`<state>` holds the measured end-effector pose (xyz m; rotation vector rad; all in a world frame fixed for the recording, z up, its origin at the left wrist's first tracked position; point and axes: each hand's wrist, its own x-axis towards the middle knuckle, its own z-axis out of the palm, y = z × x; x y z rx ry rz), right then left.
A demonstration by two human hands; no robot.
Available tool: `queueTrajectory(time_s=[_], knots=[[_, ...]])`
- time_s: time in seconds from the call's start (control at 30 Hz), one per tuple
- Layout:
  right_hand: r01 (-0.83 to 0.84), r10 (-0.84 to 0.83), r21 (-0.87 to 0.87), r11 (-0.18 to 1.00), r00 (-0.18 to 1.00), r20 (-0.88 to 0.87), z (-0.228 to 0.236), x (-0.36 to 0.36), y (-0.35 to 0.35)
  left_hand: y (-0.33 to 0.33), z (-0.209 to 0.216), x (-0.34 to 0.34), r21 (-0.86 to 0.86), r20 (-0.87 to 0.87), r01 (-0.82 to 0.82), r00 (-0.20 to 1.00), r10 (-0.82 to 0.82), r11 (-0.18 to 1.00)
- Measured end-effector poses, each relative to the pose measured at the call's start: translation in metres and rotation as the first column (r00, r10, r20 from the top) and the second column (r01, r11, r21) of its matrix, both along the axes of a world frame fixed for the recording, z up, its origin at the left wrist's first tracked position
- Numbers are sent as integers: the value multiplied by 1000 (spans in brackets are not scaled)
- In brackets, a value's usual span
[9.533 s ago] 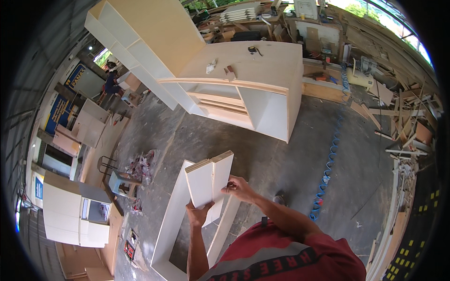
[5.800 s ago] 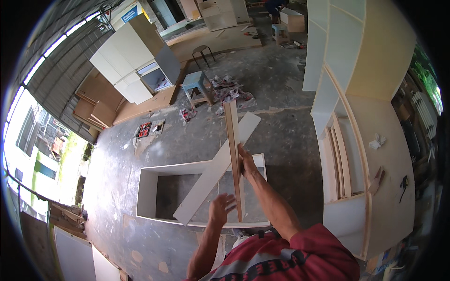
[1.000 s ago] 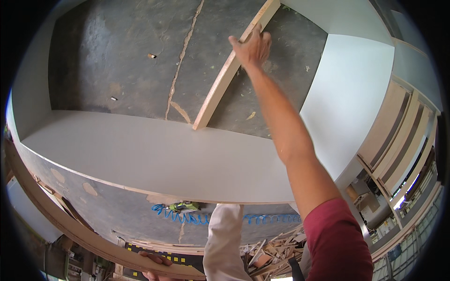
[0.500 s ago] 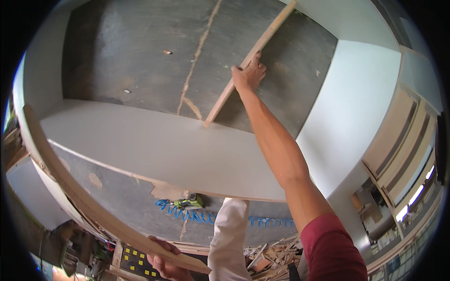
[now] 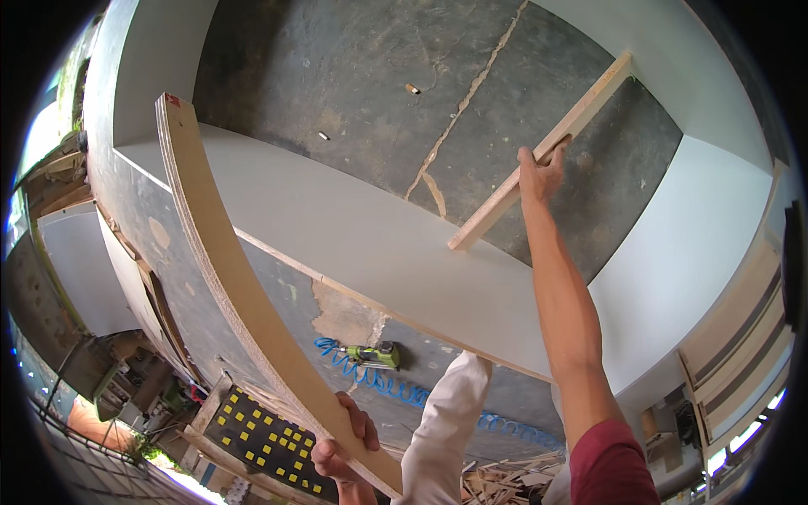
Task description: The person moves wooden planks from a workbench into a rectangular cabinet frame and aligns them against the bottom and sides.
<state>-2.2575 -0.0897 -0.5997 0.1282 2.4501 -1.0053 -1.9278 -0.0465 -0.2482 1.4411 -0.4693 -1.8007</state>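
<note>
My left hand [image 5: 347, 438] is wrapped around the lower end of a long, pale plywood strip [image 5: 220, 252], which slants up to the far left and has a red mark at its tip. My right hand [image 5: 543, 175] reaches out and grips a shorter wooden strip [image 5: 596, 99] near its middle. That strip spans between the near and far sides of a large white panel frame [image 5: 370, 231]. Its near end [image 5: 463, 241] is over the near panel; whether it touches there I cannot tell.
A green power tool [image 5: 374, 355] and a coiled blue hose [image 5: 391, 387] lie on the grey floor this side of the frame. Wood scraps [image 5: 509, 486] are piled near my leg [image 5: 446, 421]. A black board with yellow squares [image 5: 269, 442] is at lower left. Stacked boards [image 5: 736, 290] stand at right.
The left-hand strip has swung up, its far end now standing over the frame's left corner. My view has shifted, and the right hand still grips the shorter strip, which now looks raised or tipped.
</note>
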Motion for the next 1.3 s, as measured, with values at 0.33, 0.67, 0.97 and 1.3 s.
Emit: queueTrajectory(time_s=[0.33,0.67,0.97,1.3], knots=[[-280,345,388,878,932,-108,16,-16,33,-3,-3,-5,42,-69,-62,996,65,997],[-187,273,463,867,954,-126,-23,3,-10,-10,-8,4,85,-95,99,991,-91,991],[-173,298,510,843,938,-175,-45,0,-18,-24,-12,0,199,-355,139,933,-60,970],[-165,415,646,745,873,-256,-95,4,-33,-37,-17,-6,210,-448,346,865,-224,914]])
